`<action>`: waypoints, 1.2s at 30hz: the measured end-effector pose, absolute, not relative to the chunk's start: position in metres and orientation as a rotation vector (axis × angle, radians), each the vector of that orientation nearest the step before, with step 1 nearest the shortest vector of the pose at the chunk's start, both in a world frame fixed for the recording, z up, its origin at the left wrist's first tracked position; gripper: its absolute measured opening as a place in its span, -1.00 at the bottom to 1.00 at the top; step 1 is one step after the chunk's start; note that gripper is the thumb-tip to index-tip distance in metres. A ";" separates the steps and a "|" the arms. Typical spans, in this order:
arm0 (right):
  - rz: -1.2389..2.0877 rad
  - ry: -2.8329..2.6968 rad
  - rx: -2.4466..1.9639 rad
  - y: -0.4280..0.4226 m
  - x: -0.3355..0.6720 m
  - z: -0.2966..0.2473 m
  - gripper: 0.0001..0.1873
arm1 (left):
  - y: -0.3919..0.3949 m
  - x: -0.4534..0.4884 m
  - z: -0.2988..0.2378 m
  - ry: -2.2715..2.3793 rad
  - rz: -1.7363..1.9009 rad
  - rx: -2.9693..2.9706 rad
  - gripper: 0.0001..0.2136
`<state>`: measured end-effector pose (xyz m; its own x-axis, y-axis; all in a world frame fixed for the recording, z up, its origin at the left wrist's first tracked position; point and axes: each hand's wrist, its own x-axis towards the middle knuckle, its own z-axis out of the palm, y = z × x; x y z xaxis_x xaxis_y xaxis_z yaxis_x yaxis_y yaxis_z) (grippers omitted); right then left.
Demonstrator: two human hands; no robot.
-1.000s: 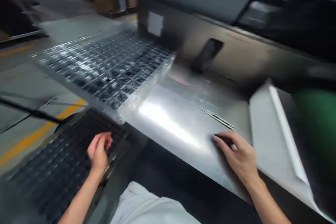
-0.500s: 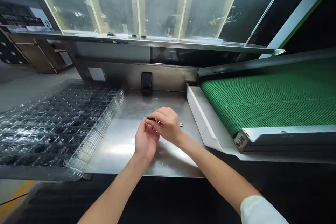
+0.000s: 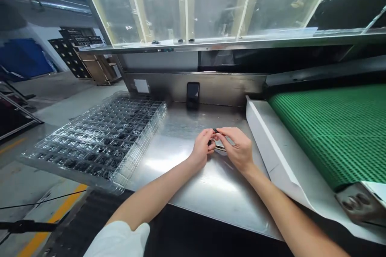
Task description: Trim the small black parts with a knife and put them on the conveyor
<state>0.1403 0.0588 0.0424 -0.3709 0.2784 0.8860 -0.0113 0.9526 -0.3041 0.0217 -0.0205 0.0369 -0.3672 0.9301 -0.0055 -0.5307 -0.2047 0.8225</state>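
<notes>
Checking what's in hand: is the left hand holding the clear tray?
No, the left hand is beside the right hand, a small black part at their fingertips.

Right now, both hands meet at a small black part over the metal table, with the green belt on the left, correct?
Wrong side: in the head view, the green belt lies to the right. The left hand and right hand do meet at the small black part over the metal table.
</notes>
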 end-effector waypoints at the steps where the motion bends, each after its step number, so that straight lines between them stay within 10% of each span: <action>1: 0.346 -1.934 -0.188 0.058 0.140 0.041 -0.79 | -0.020 0.019 0.036 0.926 1.750 0.632 -0.40; 24: 1.326 -1.623 -0.451 0.046 0.132 0.020 -0.68 | -0.033 -0.002 0.044 0.882 1.604 0.689 -0.58; 36: 0.839 -1.847 -0.409 0.051 0.135 0.030 -0.79 | -0.033 -0.002 0.042 0.818 1.652 0.654 -0.57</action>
